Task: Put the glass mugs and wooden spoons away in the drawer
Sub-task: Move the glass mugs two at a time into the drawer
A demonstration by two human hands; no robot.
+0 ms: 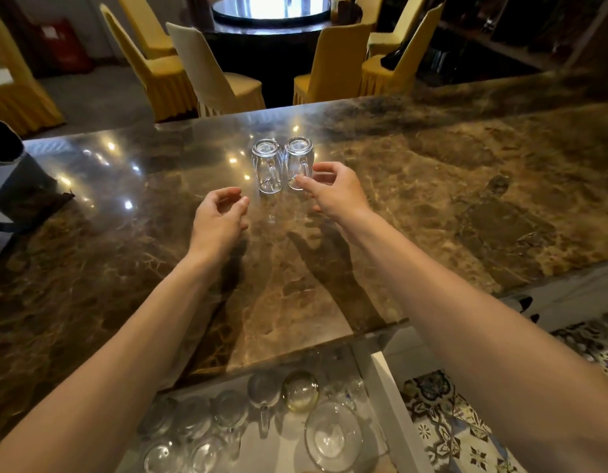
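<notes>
Two clear glass mugs stand upside down, side by side, on the brown marble counter (415,186). My right hand (335,192) is at the right mug (297,158), with the thumb on its near side by the handle and the forefinger curled round its right side. My left hand (219,215) hovers just left of and nearer than the left mug (265,163). Its fingers are loosely curled, hold nothing, and stay apart from the glass. Below the counter's near edge, the open white drawer (389,401) holds several glass mugs and a wide glass bowl (333,436). No wooden spoons are in view.
Yellow-covered chairs (333,66) and one pale chair (210,73) stand beyond the counter's far edge, around a dark round table (272,25). A dark and grey object (9,172) sits at the counter's left end. Patterned floor tiles (446,425) show right of the drawer.
</notes>
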